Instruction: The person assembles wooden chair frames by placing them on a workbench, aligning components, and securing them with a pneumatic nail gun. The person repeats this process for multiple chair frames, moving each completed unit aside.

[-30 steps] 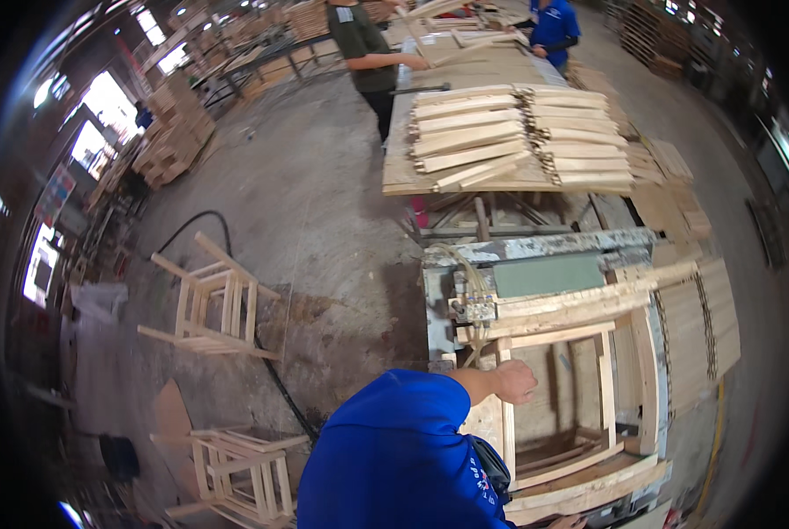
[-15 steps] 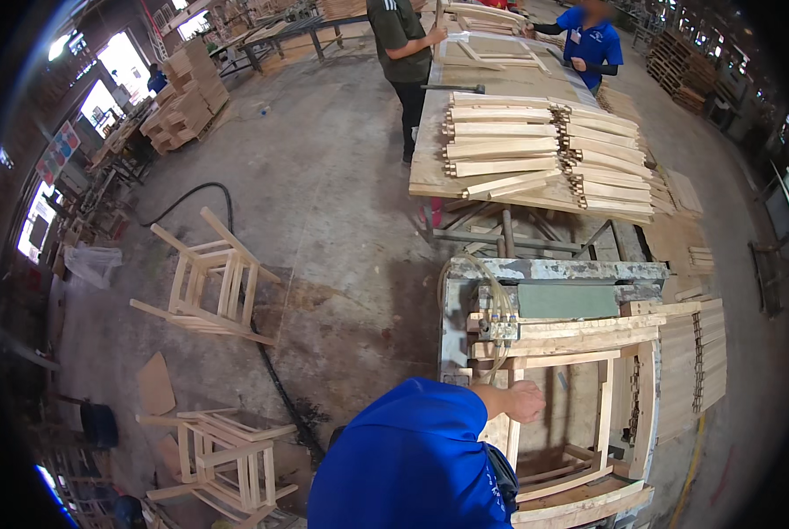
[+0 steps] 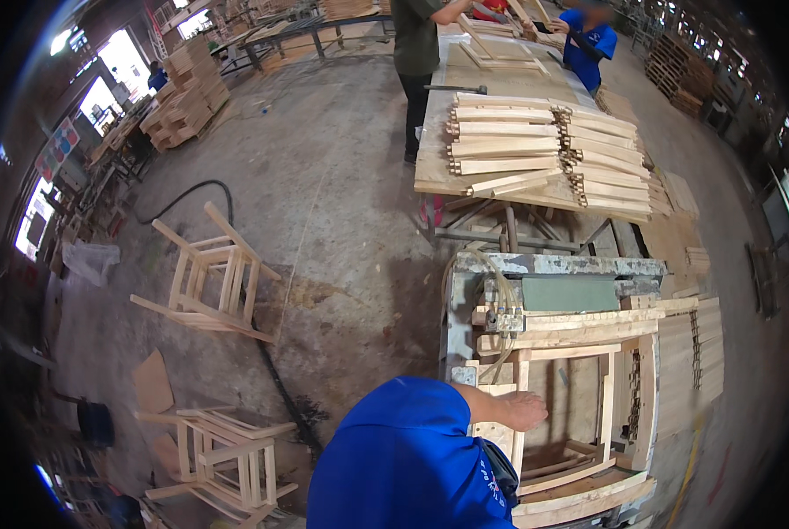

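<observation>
The left hand (image 3: 522,411) is over the frame (image 3: 607,397), toward its left; from here I can't tell if its fingers grip.

Frame (image 3: 607,401) in the near-right metal rig (image 3: 571,264) is pale bare wood, matt and smooth-looking, same as the chair frames (image 3: 234,280) on the left and the slats (image 3: 509,130) on the far wooden table (image 3: 437,176). Rig paint's all rough and chipped. Floor (image 3: 350,238) is dull, stained concrete. Blue shirt (image 3: 394,454) is matt cloth, plastic sheet (image 3: 92,263) at left looks kinda glossy.
</observation>
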A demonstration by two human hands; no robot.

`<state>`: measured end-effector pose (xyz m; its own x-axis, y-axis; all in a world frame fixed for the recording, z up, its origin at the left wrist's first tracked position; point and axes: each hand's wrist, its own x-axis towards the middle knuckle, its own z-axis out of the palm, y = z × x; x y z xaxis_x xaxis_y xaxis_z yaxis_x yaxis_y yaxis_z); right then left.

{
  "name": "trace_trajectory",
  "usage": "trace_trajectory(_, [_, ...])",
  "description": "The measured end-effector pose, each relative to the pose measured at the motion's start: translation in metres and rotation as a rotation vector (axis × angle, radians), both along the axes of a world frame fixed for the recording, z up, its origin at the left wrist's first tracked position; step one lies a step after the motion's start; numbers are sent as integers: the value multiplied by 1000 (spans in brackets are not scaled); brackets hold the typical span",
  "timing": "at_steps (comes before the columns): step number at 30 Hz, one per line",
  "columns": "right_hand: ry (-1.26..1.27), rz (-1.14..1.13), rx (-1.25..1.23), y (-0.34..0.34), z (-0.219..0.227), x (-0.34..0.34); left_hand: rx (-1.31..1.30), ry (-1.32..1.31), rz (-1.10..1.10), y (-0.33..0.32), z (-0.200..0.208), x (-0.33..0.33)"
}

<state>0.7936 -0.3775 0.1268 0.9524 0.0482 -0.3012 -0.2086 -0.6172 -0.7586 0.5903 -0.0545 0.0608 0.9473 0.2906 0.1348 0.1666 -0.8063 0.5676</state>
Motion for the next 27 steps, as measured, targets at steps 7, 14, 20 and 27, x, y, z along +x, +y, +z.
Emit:
trace_trajectory(7, [235,-445,374,-195,78,-66,-27,-290,-346,-60,12,31])
trace_trajectory(14, [475,-438,603,-111,146,-64,-1092,487,-528,-170,24,32])
trace_trajectory(20, [951,-309,421,6,110,-45,-1942,986,-456,-185,50,42])
trace_trajectory(27, [1395,-387,190,92,34,24,-2254,1073,-68,-148,24,52])
